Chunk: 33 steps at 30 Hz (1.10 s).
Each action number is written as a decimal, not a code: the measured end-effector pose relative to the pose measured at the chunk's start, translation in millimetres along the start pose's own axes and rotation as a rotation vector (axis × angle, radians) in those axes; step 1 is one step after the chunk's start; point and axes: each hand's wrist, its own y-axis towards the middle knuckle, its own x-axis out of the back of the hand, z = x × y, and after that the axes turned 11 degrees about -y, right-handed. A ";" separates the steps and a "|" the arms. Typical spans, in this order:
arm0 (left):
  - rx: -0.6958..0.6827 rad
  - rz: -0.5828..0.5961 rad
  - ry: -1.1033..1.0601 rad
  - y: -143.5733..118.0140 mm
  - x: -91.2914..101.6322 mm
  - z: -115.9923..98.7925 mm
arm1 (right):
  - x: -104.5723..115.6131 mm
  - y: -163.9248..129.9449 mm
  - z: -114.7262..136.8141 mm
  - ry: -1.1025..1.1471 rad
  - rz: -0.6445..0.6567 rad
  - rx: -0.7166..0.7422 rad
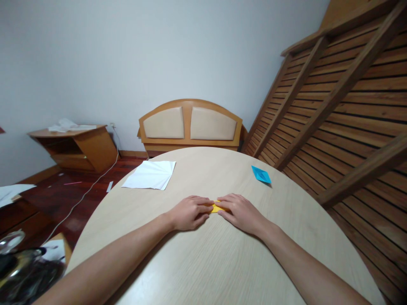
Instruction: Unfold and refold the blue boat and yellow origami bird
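**Two hands pressing a small yellow paper on a round tabletop**

Seen from the head camera, both forearms reach in from the near edge of the round, pale wood-grain tabletop (222, 262) and meet near its middle. Between them lies a small folded yellow paper (217, 208), flat on the surface and mostly covered by fingers, so its shape cannot be told. The left hand (190, 212) lies palm down with its fingertips on the paper's left end; the right hand (239, 212) lies palm down with its fingers on the right end. Neither grip closes around the paper: both hands are flat and pressing, the fingertips almost touching each other above it.

Toward the far right edge of the tabletop, well apart from the hands, rests a blue folded paper (261, 174) with pointed ends. Toward the far left edge lies a stack of white paper sheets (150, 174), its top sheet showing crease lines.

Beyond the far edge a wooden headboard (190, 125) with two beige panels stands against the wall. On the right leans a slatted wooden frame (343, 106), and at the left stands a low wooden cabinet (76, 146) with papers on top.
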 end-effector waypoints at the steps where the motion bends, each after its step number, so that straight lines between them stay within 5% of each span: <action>1: 0.002 -0.022 -0.007 0.6 -0.8 0.7 | -0.3 0.0 -0.2 0.008 -0.006 0.009; 33: -0.068 -0.134 -0.064 2.4 -5.3 6.5 | -6.0 5.4 4.5 0.053 -0.061 0.062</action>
